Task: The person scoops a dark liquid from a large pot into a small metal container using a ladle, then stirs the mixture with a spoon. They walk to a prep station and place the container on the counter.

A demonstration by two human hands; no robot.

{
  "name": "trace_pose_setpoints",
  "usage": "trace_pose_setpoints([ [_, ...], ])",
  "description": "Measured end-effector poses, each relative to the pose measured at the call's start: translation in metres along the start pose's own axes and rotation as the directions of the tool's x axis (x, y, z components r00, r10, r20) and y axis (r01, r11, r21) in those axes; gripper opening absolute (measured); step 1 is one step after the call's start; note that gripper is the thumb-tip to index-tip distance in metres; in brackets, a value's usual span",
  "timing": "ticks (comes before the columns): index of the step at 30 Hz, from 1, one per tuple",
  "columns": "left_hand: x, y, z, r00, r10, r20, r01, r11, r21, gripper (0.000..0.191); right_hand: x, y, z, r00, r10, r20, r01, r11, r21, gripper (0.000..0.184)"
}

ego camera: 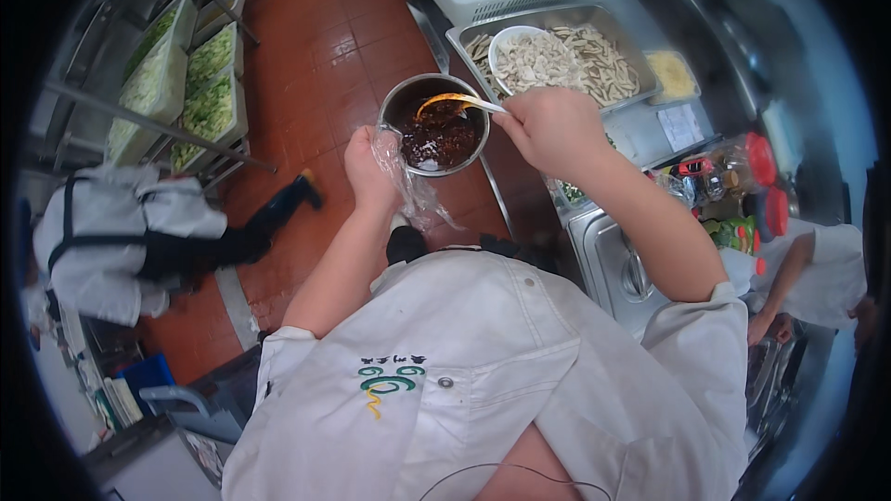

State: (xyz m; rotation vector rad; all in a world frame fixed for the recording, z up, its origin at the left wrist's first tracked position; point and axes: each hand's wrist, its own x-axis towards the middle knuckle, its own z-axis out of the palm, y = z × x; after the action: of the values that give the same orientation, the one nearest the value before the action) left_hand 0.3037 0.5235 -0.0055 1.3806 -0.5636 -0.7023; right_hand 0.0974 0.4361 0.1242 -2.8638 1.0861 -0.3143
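Observation:
My left hand grips the left side of a round metal pot, with clear plastic film bunched at its rim and hanging below. Dark red, oily sauce fills the lower part of the pot. My right hand is closed around the handle of a pale spoon, whose orange-stained end reaches into the sauce. Just beyond my right hand, a steel tray holds sliced pale food and a white bowl heaped with thin slices.
At right, the steel counter bears a tub of yellow food, a lidded pan and red-capped bottles. Tubs of chopped greens stand on a rack at left. One person is at left, another at far right.

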Motion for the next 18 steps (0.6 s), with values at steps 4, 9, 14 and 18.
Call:
trace_pose_setpoints([
  [4, 0.057, 0.013, 0.002, 0.994, 0.015, 0.107, -0.016, 1.0, 0.013, 0.012, 0.037, -0.006, 0.006, 1.0, -0.012, -0.007, 0.011, 0.992, -0.126, 0.024],
  [9, 0.109, 0.023, 0.006, 0.972, -0.047, 0.231, 0.044, 0.999, 0.017, 0.012, 0.084, -0.026, 0.024, 0.974, 0.099, 0.202, -0.075, 0.99, -0.124, 0.024],
  [14, 0.146, 0.022, 0.0, 0.938, -0.068, 0.339, 0.06, 0.998, 0.033, 0.013, 0.117, -0.028, 0.031, 0.874, 0.356, 0.332, -0.431, 0.882, 0.19, 0.027],
  [18, 0.163, 0.016, 0.0, 0.93, -0.083, 0.357, 0.094, 0.996, -0.013, 0.013, 0.123, -0.018, 0.025, 0.83, 0.443, 0.338, -0.545, 0.774, 0.324, 0.026],
])
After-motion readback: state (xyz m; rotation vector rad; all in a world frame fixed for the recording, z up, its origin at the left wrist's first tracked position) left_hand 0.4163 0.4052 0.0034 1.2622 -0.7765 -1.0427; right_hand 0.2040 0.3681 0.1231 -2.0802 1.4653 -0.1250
